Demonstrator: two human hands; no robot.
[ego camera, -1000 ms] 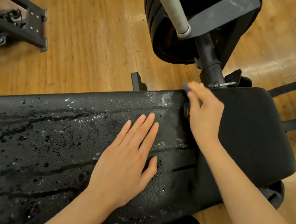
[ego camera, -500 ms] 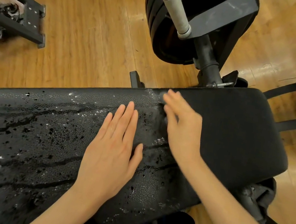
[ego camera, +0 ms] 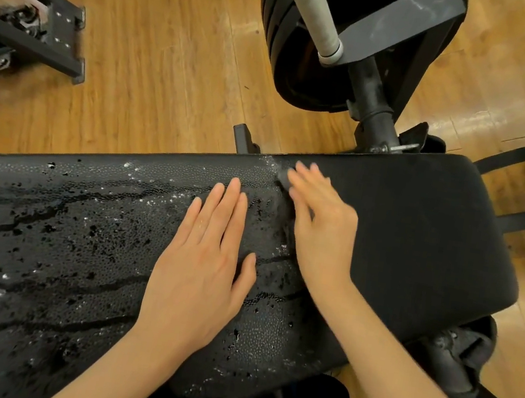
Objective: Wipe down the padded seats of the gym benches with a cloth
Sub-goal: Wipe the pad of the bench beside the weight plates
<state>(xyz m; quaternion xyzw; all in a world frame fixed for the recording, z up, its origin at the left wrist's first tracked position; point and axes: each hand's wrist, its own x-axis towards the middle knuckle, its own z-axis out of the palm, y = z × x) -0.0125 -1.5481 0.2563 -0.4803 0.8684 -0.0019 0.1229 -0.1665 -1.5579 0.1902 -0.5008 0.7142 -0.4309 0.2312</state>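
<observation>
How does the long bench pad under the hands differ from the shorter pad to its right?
The long pad is covered in water beads and dark streaks; the short pad looks matte and dry. The long pad runs off the picture's left edge; the short pad ends in a rounded corner. The left hand lies flat on the long pad; the blurred right hand lies over the seam. Both are black padding.

The left hand [ego camera: 201, 268] lay flat, palm down, on the long bench pad [ego camera: 42, 251], fingers straight and close together, thumb spread toward the right. Its forearm ran back toward the pad's near edge. The right hand [ego camera: 321, 228] rested just beside it, at the right end of that pad, fingers extended and blurred, pointing at the pad's far edge, its forearm angling off lower right.
</observation>
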